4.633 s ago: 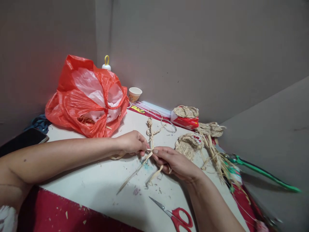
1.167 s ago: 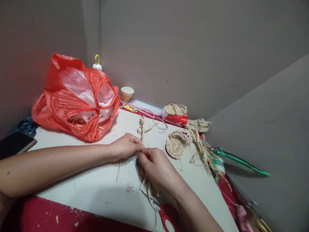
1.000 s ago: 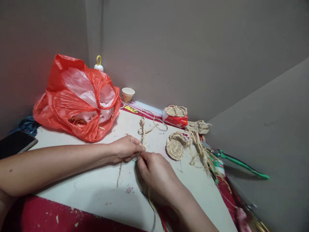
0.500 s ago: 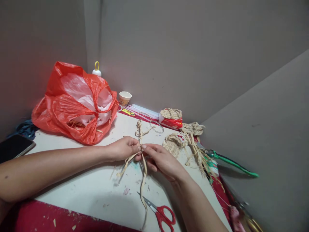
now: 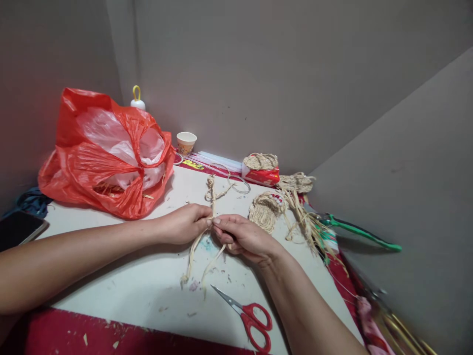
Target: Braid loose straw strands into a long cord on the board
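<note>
Near the middle of the white board, my left hand [image 5: 190,223] pinches a pale straw braid [image 5: 213,196] whose knotted end points away from me. My right hand [image 5: 242,234] meets it from the right, thumb and fingers closed on the straw strands at the same spot. Loose strands [image 5: 191,259] hang toward me below the hands. The exact crossing of the strands is hidden by my fingertips. Red-handled scissors [image 5: 242,310] lie in front of my hands, blades partly apart. A small woven straw slipper [image 5: 264,212] with red and white beads lies beyond my right hand.
A red plastic bag [image 5: 107,158] fills the back left, beside a phone [image 5: 22,229]. Behind stand a paper cup [image 5: 186,143] and a red packet [image 5: 260,173] with a woven sole on top. At right lie straw bundles [image 5: 305,217] and green-handled pliers [image 5: 364,234].
The long strand that trailed toward the scissors has been drawn up to my right hand. My fingers have shifted on the braid, and the view has tilted slightly.
</note>
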`<state>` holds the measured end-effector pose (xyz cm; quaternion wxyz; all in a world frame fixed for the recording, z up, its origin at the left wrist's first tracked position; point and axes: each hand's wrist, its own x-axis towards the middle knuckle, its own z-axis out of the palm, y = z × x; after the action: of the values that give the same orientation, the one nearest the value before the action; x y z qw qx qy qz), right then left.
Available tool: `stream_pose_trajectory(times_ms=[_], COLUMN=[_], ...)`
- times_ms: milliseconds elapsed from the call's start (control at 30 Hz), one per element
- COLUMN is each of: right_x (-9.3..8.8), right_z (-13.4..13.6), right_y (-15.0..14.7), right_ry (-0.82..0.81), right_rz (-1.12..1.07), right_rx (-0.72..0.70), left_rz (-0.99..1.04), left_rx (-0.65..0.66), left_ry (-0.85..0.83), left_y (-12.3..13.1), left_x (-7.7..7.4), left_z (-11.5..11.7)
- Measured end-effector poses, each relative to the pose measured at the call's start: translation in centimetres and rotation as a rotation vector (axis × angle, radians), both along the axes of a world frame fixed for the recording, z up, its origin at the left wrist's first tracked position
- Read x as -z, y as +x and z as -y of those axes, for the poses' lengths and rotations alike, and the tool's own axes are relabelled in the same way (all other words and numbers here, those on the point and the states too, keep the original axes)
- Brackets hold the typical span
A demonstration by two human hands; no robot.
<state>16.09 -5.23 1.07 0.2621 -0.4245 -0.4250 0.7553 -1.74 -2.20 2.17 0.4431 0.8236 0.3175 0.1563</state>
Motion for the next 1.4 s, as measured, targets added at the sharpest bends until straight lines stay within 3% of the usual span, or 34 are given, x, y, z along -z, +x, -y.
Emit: stream_pose_trajectory(times_ms=[167, 367, 433, 500, 633, 700, 900, 1100, 1233, 1300, 1400], right_x=[0.1, 0.4, 0.3, 0.2, -0.1, 0.0, 0.3, 0.1, 0.0, 0.0, 0.2], right_z=[0.2, 0.9, 1.1, 1.3, 1.5, 1.7, 1.9, 1.4, 1.1, 1.0, 0.8], right_y=[-1.0, -2.5, -3.0, -3.3, -3.7, -3.7, -3.8, -2.5, -1.4, -1.0, -0.7], right_ry=[0.044, 0.043, 0.029, 0.005, -0.028, -0.020, -0.006, -0.023, -0.046, -0.051, -0.049], right_rz=[0.122, 0.187, 0.148, 0.105, 0.049, 0.045, 0.013, -0.031, -0.072, -0.085, -0.081], right_rx=[0.077, 0.182, 0.224, 0.253, 0.274, 0.306, 0.327, 0.200, 0.096, 0.070, 0.053], left_rz=[-0.095, -0.115, -0.125, -0.164, -0.267, -0.291, -0.273, -0.188, -0.072, -0.013, 0.016], left_rx=[-0.009, -0.067, -0.128, -0.172, -0.215, -0.217, -0.236, -0.185, -0.399, -0.415, -0.259], left_ry=[-0.064, -0.491, -0.524, -0.400, 0.062, 0.165, 0.133, 0.059, 0.181, 0.078, -0.370], left_y=[-0.3, 0.0, 0.2, 0.3, 0.4, 0.5, 0.8, -2.2, -3.6, -3.0, -1.1], left_x=[-0.5, -0.5, -0.7, -0.8, -0.8, -0.5, 0.0, -1.7, -2.7, -2.3, -0.9], left_z=[0.2, 0.7, 1.3, 2.0, 2.8, 2.9, 3.9, 5.8, 4.3, 3.1, 1.8])
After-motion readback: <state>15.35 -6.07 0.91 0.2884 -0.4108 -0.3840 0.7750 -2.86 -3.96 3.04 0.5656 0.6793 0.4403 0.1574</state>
